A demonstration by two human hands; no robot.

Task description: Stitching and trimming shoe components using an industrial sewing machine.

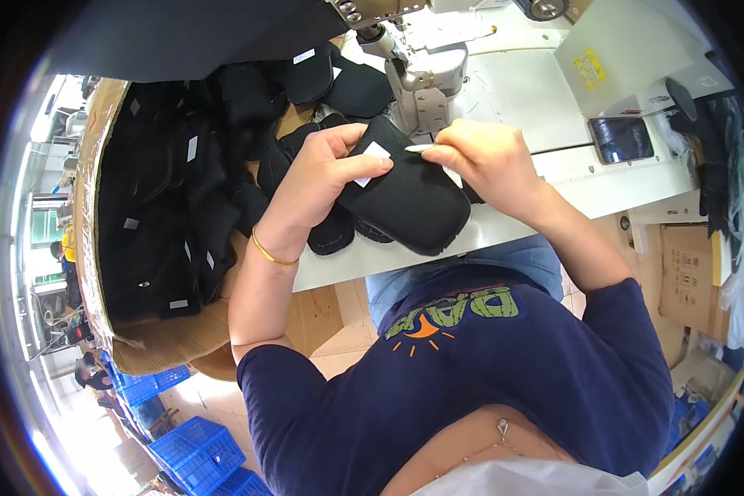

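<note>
A black padded fabric piece (413, 196), long with rounded corners, lies tilted over the table's near edge. My left hand (326, 169) grips its upper left side, the thumb pressed beside a white label (374, 162). At the opposite side, the closed fingers of my right hand (489, 165) pinch a small pale pointed thing (419, 149) against the fabric; its kind I cannot make out. Just beyond both hands stands the sewing machine (417, 91). More black fabric pieces (362, 87) with white labels lie around its left side and partly under the held one.
At the left, a large cardboard box (99, 207) is heaped with labelled black pieces. A phone (621, 140) rests on the white table (512, 91) at the right. Blue crates (197, 456) stand on the floor at lower left, and another carton (690, 277) is at the right.
</note>
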